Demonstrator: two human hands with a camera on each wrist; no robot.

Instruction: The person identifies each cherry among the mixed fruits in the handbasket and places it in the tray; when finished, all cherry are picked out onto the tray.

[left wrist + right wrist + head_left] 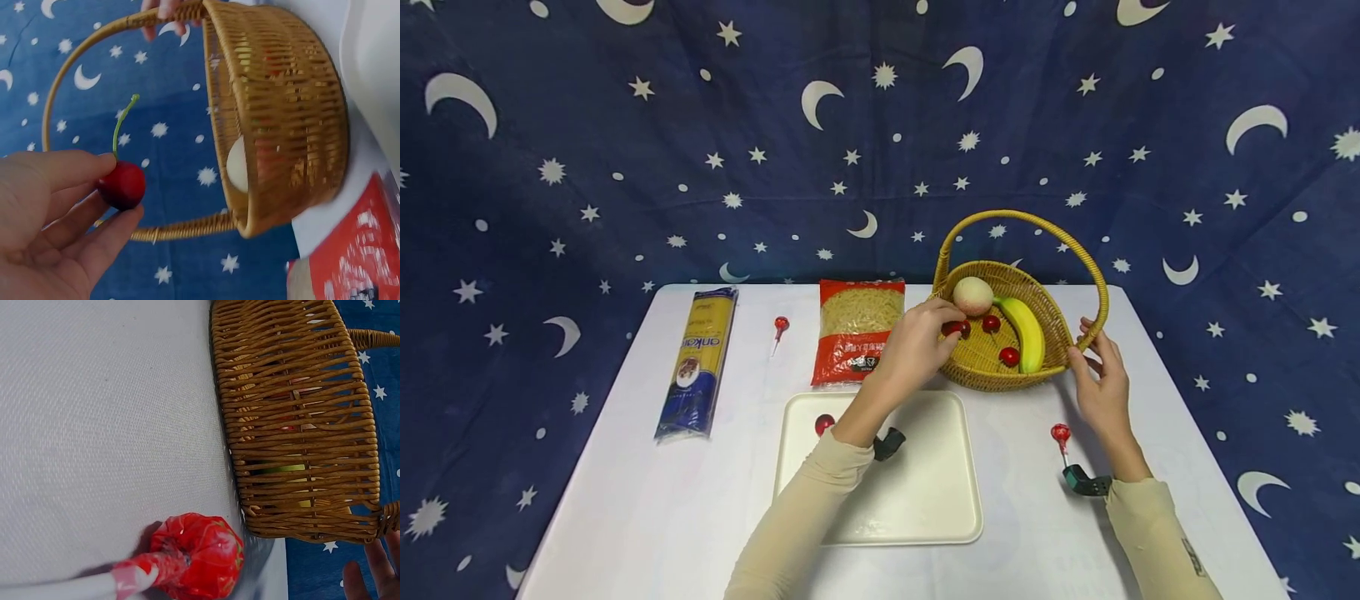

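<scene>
My left hand [917, 346] pinches a dark red cherry [122, 185] between thumb and fingertips, its green stem pointing up. It is over the near left side of a wicker basket [992, 383], above the rim in the left wrist view. Inside the basket lie a peach [973, 296], a banana [1024, 333] and two more cherries [1009, 357]. At the basket's right end, my right hand [1103, 379] holds the foot of the arched handle [1101, 292]; only its fingertips show in the right wrist view.
A cream tray [917, 500] holds another cherry [824, 424], partly beside my left forearm. Behind it lies a red pasta bag [861, 325]. A spaghetti packet [696, 367] and a lollipop [781, 325] lie further left. Another lollipop [1060, 433] lies near my right wrist.
</scene>
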